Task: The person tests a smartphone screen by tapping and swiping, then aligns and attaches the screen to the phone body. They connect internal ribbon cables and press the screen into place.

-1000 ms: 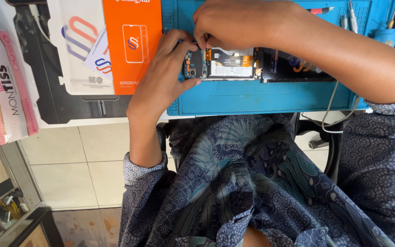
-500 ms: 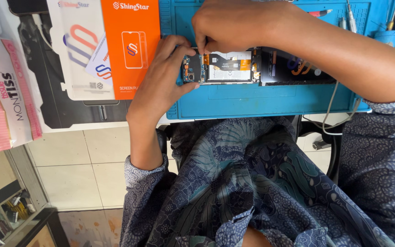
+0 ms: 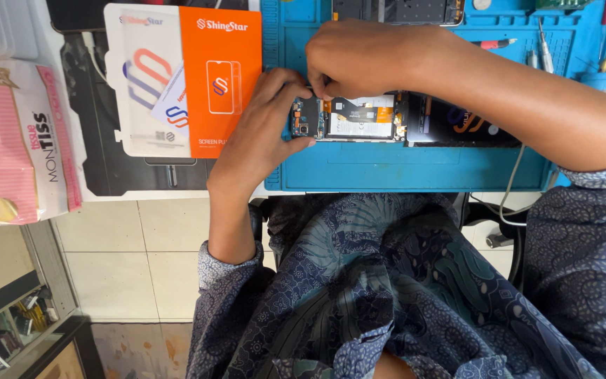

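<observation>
Opened phone (image 3: 359, 118) lay flat on the blue mat (image 3: 415, 168), back cover off, w/ board and flex cables showing, long side running left-right, near the mat's left-centre. Left hand (image 3: 261, 133) came in from below-left and gripped the phone's left end: thumb on the near edge, fingers (image 3: 290, 78) curled over the far edge, so clenched on the phone. Right hand (image 3: 359, 60) reached across from the right, forearm over the phone's right part, fingers pinched together at the phone's top-left corner by the small board; whether they held a tiny part or tool there, can't tell, too small and hidden. The two hands touched or nearly touched at that corner. A dark screen (image 3: 457, 126) w/ an orange-and-blue mark lay just right of the phone, partly under the right forearm. Left of the mat, touching its edge, an orange-and-white box (image 3: 184, 77) lay flat on a black pad (image 3: 106, 168). Farther left, at the tabletop edge, a pink-and-white tissue pack (image 3: 15, 140). At the mat's far edge: another opened device (image 3: 394, 10), a red-tipped pen (image 3: 496, 44), a thin metal tool (image 3: 543, 42) in the tray slots. A grey cable (image 3: 510, 189) hung off the mat's near-right edge. Below, the person's patterned blue clothing (image 3: 387, 295) and tiled floor (image 3: 135, 253).
</observation>
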